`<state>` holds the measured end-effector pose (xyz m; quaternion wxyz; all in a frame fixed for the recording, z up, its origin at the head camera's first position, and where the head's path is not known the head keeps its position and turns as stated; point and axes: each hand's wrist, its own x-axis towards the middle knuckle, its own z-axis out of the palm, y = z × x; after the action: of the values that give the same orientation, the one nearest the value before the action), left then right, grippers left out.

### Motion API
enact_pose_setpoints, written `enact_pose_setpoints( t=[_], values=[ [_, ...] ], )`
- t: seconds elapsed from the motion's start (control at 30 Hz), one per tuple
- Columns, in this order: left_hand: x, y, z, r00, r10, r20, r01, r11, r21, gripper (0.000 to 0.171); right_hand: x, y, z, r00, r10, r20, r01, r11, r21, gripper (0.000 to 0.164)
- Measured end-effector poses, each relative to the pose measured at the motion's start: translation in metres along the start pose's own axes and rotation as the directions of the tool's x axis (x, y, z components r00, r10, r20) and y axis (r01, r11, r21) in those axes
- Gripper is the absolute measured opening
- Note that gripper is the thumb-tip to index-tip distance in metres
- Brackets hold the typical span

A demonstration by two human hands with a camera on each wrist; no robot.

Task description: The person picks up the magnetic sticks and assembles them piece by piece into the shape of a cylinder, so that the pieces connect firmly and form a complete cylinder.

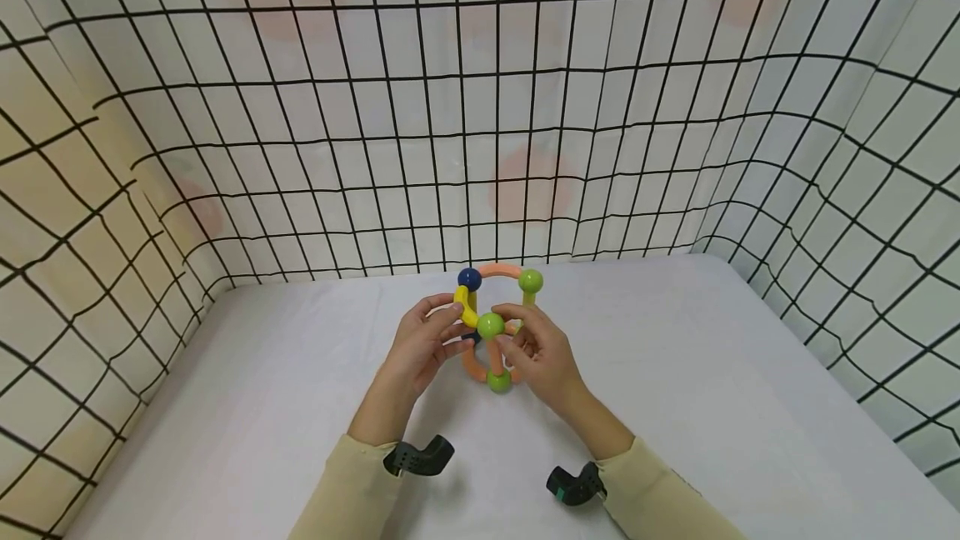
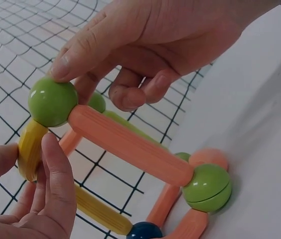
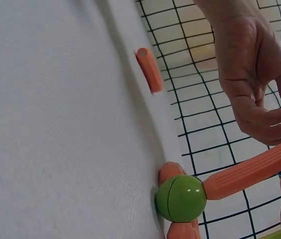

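Observation:
A frame of magnetic rods and balls stands on the white table. My left hand (image 1: 422,347) pinches a curved yellow rod (image 2: 31,149) between thumb and fingers, at the frame's upper near side. One end of this rod meets a green ball (image 2: 53,101), and in the head view its other end is at a dark blue ball (image 1: 469,279). My right hand (image 1: 546,357) grips that same green ball with thumb and index finger, its other fingers curled. A straight orange rod (image 2: 130,144) runs from it down to a lower green ball (image 2: 208,188).
A curved orange rod (image 1: 500,270) joins the blue ball to another green ball (image 1: 530,281) at the back. A loose orange rod (image 3: 149,69) lies on the table in the right wrist view. Black wire mesh (image 1: 495,107) walls the table (image 1: 712,407) behind and at both sides.

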<state>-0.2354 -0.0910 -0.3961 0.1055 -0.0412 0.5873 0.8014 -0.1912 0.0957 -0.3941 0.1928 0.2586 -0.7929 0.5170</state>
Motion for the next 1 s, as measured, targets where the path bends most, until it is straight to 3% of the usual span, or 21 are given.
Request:
enact_pose_setpoints(
  t=[0.5, 0.83, 1.0],
  values=[
    [0.001, -0.003, 0.002, 1.000, 0.004, 0.006, -0.004, 1.000, 0.001, 0.040, 0.001, 0.005, -0.003, 1.000, 0.017, -0.002, -0.017, 0.999, -0.030, 0.035],
    [0.001, -0.004, -0.002, 0.999, -0.002, -0.054, 0.008, 0.994, 0.112, 0.036, 0.003, 0.012, -0.008, 0.998, -0.007, -0.059, 0.007, 1.000, 0.000, 0.026],
    [0.002, -0.006, -0.001, 0.997, 0.036, -0.076, -0.018, 0.974, 0.227, 0.038, 0.002, 0.039, -0.007, 0.983, 0.042, -0.177, -0.045, 0.999, -0.010, 0.019]
  ],
)
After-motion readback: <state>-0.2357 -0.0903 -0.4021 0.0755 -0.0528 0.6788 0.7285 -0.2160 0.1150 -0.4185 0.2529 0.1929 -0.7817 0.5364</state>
